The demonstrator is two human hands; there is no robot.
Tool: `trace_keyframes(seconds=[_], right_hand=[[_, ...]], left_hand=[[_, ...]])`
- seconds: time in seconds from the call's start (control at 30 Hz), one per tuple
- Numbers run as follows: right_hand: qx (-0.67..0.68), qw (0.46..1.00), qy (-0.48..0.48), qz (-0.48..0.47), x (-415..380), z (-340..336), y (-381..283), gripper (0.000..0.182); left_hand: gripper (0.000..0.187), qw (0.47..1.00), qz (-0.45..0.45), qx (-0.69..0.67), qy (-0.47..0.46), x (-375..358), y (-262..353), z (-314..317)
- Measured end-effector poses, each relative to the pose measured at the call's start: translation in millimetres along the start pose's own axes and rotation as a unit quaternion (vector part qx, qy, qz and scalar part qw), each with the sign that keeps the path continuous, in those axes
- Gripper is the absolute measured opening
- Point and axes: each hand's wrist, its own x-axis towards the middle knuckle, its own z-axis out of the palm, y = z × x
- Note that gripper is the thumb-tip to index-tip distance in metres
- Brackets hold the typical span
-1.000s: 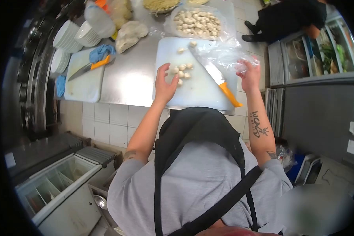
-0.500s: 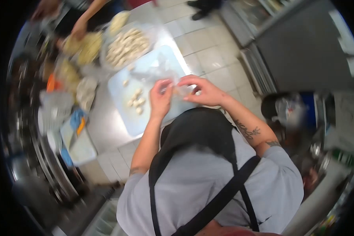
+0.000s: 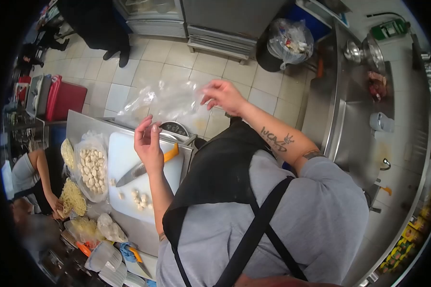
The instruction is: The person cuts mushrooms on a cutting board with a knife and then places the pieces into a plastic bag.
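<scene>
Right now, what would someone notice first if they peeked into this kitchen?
First, the crinkly clear plastic bag stretched in the air between the right hand and the left hand. Below it, a big knife with an orange handle lies on the white cutting board, beside a few small pale dough pieces. Left of the board sits a bag full of pale dumplings.

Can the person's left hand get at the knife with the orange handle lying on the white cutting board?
Probably yes. The left hand hovers right above the knife with the orange handle on the white cutting board, with nothing between, though its fingers touch the clear plastic bag.
</scene>
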Motion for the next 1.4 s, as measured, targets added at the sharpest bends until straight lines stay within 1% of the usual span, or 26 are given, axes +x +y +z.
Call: trace_keyframes(seconds=[0.03,0.13,0.2,0.33,0.4,0.47,0.57,0.63,0.67,0.73,0.77,0.8,0.83,0.87,0.9,0.93,0.97,1.0,1.03,1.07,1.1,1.17,1.2,1.3,1.37,1.4], right_hand=[[0.054,0.998,0.027,0.006,3,-24,1,0.016],[0.112,0.984,0.138,-0.005,12,-108,-6,0.017],[0.153,0.969,0.192,-0.033,14,-173,-17,0.015],[0.185,0.934,0.290,-0.100,18,-310,-41,0.008],[0.208,0.910,0.340,-0.119,25,-381,-43,0.008],[0.209,0.880,0.405,-0.131,27,-427,-58,0.012],[0.241,0.844,0.461,-0.132,46,-520,-59,0.029],[0.285,0.823,0.482,-0.095,60,-553,-76,0.050],[0.307,0.810,0.493,-0.076,66,-560,-77,0.060],[0.186,0.870,0.454,0.049,78,-564,-65,0.078],[0.120,0.890,0.425,0.111,87,-562,-59,0.087],[0.039,0.895,0.401,0.191,95,-553,-43,0.094],[-0.057,0.895,0.391,0.208,92,-517,-38,0.093],[-0.157,0.893,0.358,0.222,89,-474,-26,0.092],[-0.214,0.898,0.299,0.243,97,-465,13,0.092],[-0.240,0.898,0.204,0.308,102,-448,36,0.083],[-0.229,0.882,0.107,0.399,116,-454,93,0.071],[-0.305,0.854,0.076,0.414,111,-396,98,0.057],[-0.339,0.852,0.030,0.398,100,-344,98,0.056],[-0.365,0.850,-0.004,0.380,95,-298,96,0.055],[-0.389,0.842,-0.084,0.363,93,-259,95,0.056],[-0.424,0.820,-0.211,0.322,87,-214,94,0.058],[-0.449,0.806,-0.259,0.284,92,-192,94,0.056],[-0.493,0.793,-0.351,0.072,105,-121,91,0.047],[-0.493,0.793,-0.359,0.003,94,-41,57,0.041],[-0.491,0.792,-0.362,-0.031,81,1,43,0.038]], left_hand=[[0.019,1.000,-0.013,0.005,-0.004,1,-2,8],[0.019,0.999,-0.039,0.030,-0.012,8,-16,37],[0.021,0.998,-0.045,0.040,-0.029,16,-26,61],[0.020,0.993,-0.080,0.067,-0.049,30,-29,127],[0.019,0.992,-0.098,0.064,-0.051,30,-26,154],[0.018,0.989,-0.121,0.072,-0.056,30,-25,171],[0.019,0.987,-0.134,0.075,-0.045,25,-30,179],[0.020,0.986,-0.131,0.100,-0.031,21,-33,180],[0.020,0.984,-0.146,0.101,-0.018,17,-31,182],[0.020,0.981,-0.164,0.100,-0.003,14,-28,187],[0.020,0.981,-0.168,0.098,0.003,11,-31,187],[0.020,0.981,-0.170,0.096,0.016,7,-34,185],[0.021,0.975,-0.193,0.112,0.023,4,-37,182],[0.023,0.979,-0.162,0.120,0.031,-1,-45,182],[0.025,0.978,-0.143,0.149,0.026,-3,-45,183],[0.028,0.966,-0.175,0.191,0.023,-6,-44,182],[0.030,0.960,-0.147,0.236,0.016,-11,-36,183],[0.032,0.954,-0.192,0.231,0.020,-13,-36,175],[0.032,0.958,-0.121,0.257,0.034,-18,-30,171],[0.032,0.959,-0.112,0.252,0.058,-21,-27,165],[0.032,0.962,-0.101,0.244,0.068,-27,-24,157],[0.031,0.956,-0.092,0.253,0.118,-50,-20,139],[0.031,0.953,-0.089,0.256,0.132,-55,-15,128],[0.027,0.922,-0.058,0.305,0.233,-91,-20,71],[0.025,0.888,-0.041,0.325,0.323,-115,-32,16],[0.023,0.879,-0.046,0.318,0.351,-126,-30,-12]])
